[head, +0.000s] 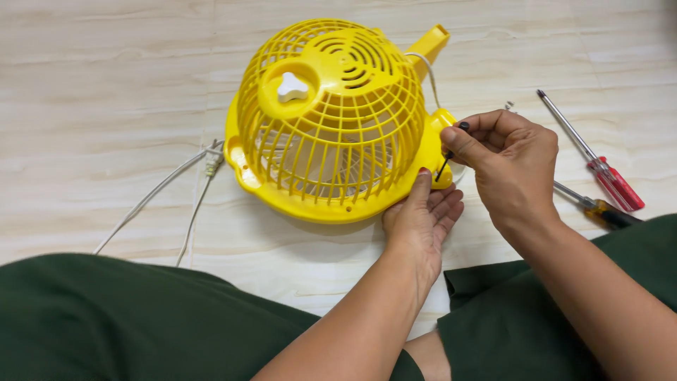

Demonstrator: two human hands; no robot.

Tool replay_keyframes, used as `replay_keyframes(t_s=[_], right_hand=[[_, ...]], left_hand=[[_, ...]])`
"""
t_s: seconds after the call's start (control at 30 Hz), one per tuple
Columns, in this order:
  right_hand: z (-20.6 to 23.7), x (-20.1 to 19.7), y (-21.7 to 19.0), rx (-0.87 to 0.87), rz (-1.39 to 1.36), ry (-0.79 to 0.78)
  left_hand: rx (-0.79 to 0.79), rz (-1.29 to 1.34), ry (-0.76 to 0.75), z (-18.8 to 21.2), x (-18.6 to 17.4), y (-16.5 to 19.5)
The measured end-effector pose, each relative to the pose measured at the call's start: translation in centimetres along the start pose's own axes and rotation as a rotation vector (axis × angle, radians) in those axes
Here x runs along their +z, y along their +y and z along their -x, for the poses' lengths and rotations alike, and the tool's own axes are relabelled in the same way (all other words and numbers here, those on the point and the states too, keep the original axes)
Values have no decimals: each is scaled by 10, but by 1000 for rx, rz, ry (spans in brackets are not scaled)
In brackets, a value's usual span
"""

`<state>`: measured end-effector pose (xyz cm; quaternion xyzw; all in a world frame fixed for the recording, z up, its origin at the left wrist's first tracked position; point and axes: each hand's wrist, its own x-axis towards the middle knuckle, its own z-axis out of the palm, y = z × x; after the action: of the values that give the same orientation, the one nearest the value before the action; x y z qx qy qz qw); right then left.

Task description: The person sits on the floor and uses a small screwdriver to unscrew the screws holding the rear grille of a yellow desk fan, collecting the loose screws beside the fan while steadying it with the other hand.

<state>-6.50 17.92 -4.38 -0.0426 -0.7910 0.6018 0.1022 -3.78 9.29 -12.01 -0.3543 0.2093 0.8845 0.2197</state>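
A small yellow plastic fan point(331, 116) lies face down on the pale floor, its domed rear grille and a white knob point(292, 87) turned up. My left hand point(423, 222) cups the fan's lower right rim, thumb on the edge. My right hand point(511, 166) pinches a thin black screwdriver point(447, 158) between thumb and fingers. Its tip rests at the fan's right rim, just above my left thumb.
A white power cord point(169, 190) runs off to the left from the fan. Two screwdrivers lie on the floor at right: a red-handled one point(599, 166) and a yellow-and-black one point(599, 208). My legs in dark green cloth point(141, 324) fill the foreground.
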Motion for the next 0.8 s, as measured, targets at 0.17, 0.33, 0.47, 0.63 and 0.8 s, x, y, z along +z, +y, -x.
replay_keyframes(t_s=[0.17,0.33,0.47,0.63,0.8], right_hand=[[-3,1,10,-44,36,-70],[-6,-5,23,20,-133,-182],[-7,-19,27,-9,-151,-311],[-5,-34,24,-53,-114,-315],[-1,-37,19,-129,-80,-300]], left_hand=[[15,-20,-9,-4,-1,1],[3,-3,21,-4,-2,2],[-20,-34,39,3,5,9],[-158,-482,-18,39,25,19],[1518,-1572,-69,59,53,63]])
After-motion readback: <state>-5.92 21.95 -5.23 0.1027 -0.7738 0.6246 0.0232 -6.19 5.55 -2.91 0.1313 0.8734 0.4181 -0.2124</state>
